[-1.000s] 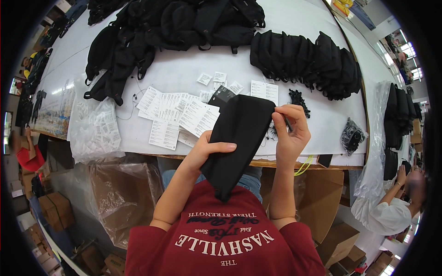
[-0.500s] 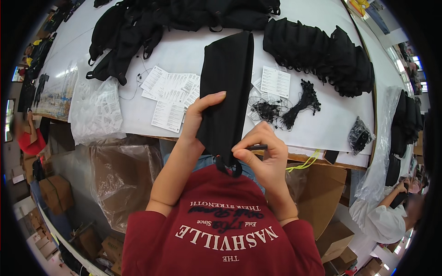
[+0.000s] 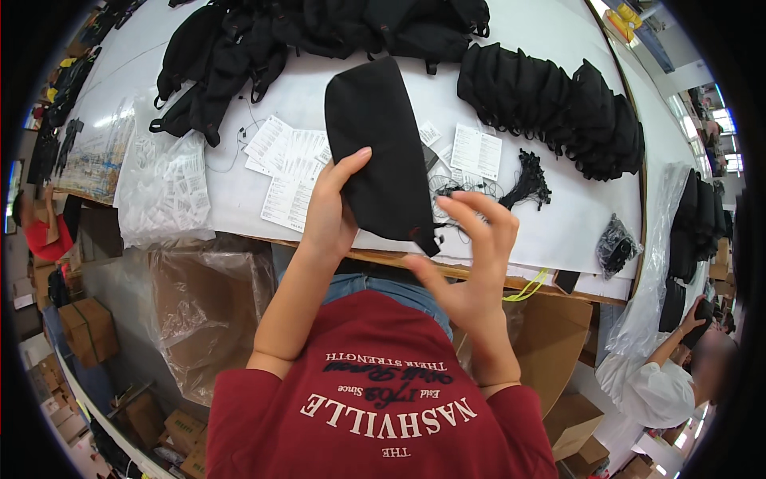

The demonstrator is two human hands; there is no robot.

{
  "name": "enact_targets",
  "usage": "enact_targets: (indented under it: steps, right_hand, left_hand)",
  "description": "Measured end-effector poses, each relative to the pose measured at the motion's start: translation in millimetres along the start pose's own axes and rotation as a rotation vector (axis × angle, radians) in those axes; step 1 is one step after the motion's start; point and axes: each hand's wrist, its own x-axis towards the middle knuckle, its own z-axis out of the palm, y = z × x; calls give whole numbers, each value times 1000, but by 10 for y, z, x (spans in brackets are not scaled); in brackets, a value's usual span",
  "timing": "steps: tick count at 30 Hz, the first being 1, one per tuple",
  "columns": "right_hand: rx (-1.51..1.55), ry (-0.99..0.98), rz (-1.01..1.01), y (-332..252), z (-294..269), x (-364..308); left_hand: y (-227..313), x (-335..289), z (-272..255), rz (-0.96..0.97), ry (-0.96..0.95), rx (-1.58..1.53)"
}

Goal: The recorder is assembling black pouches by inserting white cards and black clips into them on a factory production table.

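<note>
A: What do our hands have now?
B: Our left hand [image 3: 331,211] grips the black pouch [image 3: 375,152] by its side, thumb across the broad face. Our right hand [image 3: 479,263] has thumb and fingers spread, just beside the pouch's lower end, with nothing we can make out between them.
A: So what has just changed?
B: Half a second ago, our right hand was pinching that lower end, and the pouch stood narrow to us. Now it turns its wide side up, and the dark loop [image 3: 431,243] shows near our right thumb. We judge that the left hand alone carries the weight, leaving the right free.
A: And beyond our hands?
B: On the tabletop [image 3: 574,211], just past the right fingers, we see a bunch of black cords [image 3: 528,180] and a pair of printed cards [image 3: 477,150]. More white cards [image 3: 291,164] fan out beside our left hand, with a clear plastic bag [image 3: 163,195] farther to its left.
A: Farthest off?
B: A row of black pouches [image 3: 542,104] beyond our right hand, and a heap of black bags [image 3: 319,28] beyond our left.
</note>
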Motion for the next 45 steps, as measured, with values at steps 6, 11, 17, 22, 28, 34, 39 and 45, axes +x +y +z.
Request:
enact_targets:
  steps: [6,11,17,22,28,34,39,45]
  right_hand:
    - [-137,-129,-223,169,48,108]
    - [334,-151,-101,272,-167,176]
    - [403,-208,8,403,-358,215]
    - [408,-468,206,607,-463,280]
    - [418,-149,536,1073,-626,701]
    - [262,379,462,2222,-701,1684]
    - [-558,381,466,2846,-783,1683]
    - [-712,228,454,2677,-878,1568]
  left_hand:
    - [-52,-291,59,-53,-161,58]
    - [78,-21,-306,813,-61,960]
    - [422,-16,-407,649,-520,969]
    - [440,3,-492,643,-584,1067]
    - [451,52,-703,697,-274,986]
    - [416,-48,-914,544,-208,855]
    - [426,-111,-898,530,-129,903]
    - [335,130,-970,539,1,1351]
